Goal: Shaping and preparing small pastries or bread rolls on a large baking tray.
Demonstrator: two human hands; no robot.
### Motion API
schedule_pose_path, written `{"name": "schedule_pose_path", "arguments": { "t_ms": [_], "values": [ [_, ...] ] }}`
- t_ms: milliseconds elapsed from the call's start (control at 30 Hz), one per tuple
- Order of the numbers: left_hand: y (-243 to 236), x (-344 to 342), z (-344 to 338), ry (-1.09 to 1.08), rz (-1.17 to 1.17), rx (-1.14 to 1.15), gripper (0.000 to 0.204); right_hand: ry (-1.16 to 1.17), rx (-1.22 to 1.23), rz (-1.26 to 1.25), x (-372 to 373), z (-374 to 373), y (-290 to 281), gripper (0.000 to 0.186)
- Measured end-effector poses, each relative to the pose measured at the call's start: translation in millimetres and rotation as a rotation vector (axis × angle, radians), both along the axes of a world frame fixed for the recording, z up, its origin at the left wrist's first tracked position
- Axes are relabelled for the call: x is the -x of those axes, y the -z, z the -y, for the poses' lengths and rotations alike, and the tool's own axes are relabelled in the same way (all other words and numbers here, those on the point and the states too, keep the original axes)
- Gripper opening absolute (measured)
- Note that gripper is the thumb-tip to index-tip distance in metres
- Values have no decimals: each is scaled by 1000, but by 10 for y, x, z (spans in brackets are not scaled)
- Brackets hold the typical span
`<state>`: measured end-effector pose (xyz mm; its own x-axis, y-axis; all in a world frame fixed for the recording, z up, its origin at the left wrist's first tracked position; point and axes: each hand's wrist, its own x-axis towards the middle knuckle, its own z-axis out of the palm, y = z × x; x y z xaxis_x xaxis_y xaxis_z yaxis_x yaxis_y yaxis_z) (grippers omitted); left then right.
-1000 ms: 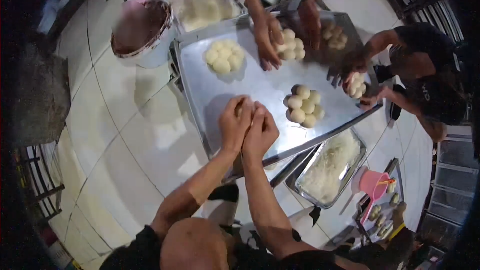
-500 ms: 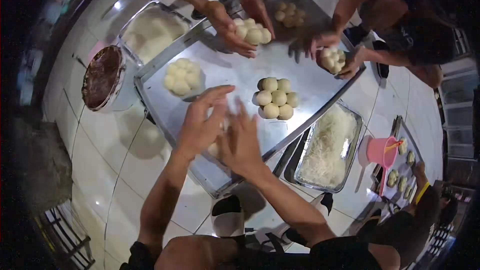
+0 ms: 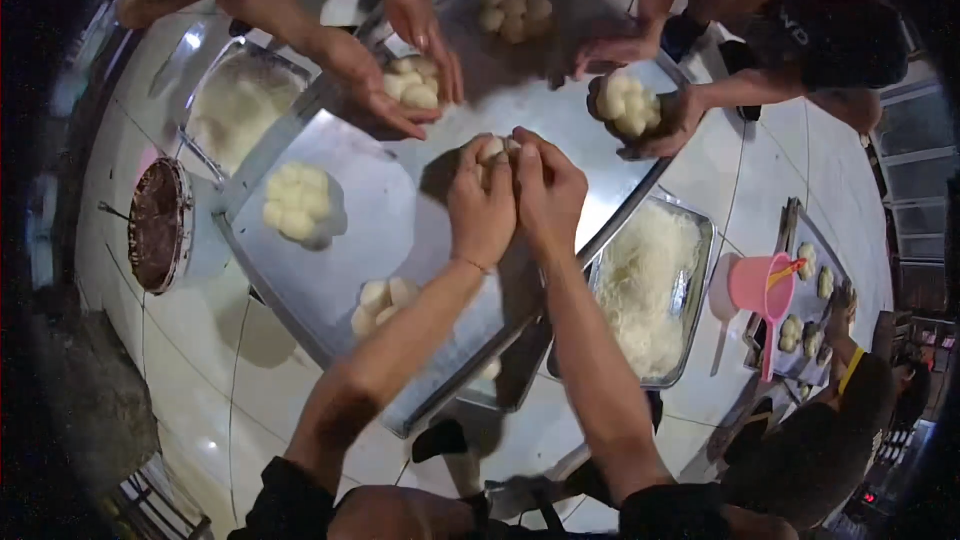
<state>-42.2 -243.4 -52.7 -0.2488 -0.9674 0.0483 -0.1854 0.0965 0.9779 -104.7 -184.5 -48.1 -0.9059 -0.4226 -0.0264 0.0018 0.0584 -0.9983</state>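
My left hand (image 3: 482, 202) and my right hand (image 3: 548, 198) are closed together around pale dough (image 3: 495, 148), mostly hidden by my fingers, over the middle of a large metal tray (image 3: 390, 205). On its left part rests a cluster of dough balls (image 3: 296, 200). Another cluster (image 3: 383, 302) lies beside my left forearm, partly covered by it. Toward the far end, a darker cluster (image 3: 514, 15) sits in shadow.
Co-workers' hands hold dough at upper left (image 3: 350, 75) and right (image 3: 665, 130). Around the tray are a chocolate-coated bucket (image 3: 158, 225), a white powder pan (image 3: 235, 105), a shredded-white-stuff pan (image 3: 645, 300), a pink dipper (image 3: 760, 290) and another tray (image 3: 810, 230).
Half a second ago my hands were apart with spread fingers; now they are closed together on dough, farther up the tray. The view has shifted, and the co-workers' held clusters have moved.
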Motion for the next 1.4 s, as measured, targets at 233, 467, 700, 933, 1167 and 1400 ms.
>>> {"name": "schedule_pose_path", "arguments": {
  "t_ms": [233,467,700,933,1167,1400],
  "values": [
    [-202,170,135,70,7,-132,34,-4,59,99,11,219,-117,34],
    [-438,-198,-45,-9,-25,-23,38,-151,-299,-824,134,58,-163,39],
    [-895,-109,118,201,-12,471,40,-566,-741,-956,315,23,-716,49],
    [-230,366,-48,746,703,877,49,-980,-1021,-1290,1843,-1945,-1853,29],
    [-1491,-471,-192,754,355,253,37,-42,-937,-268,3443,-3634,-1510,17],
    [-1838,-2067,-591,1285,1085,-627,22,-273,-521,58,4090,-3830,210,33]
  ]
}}
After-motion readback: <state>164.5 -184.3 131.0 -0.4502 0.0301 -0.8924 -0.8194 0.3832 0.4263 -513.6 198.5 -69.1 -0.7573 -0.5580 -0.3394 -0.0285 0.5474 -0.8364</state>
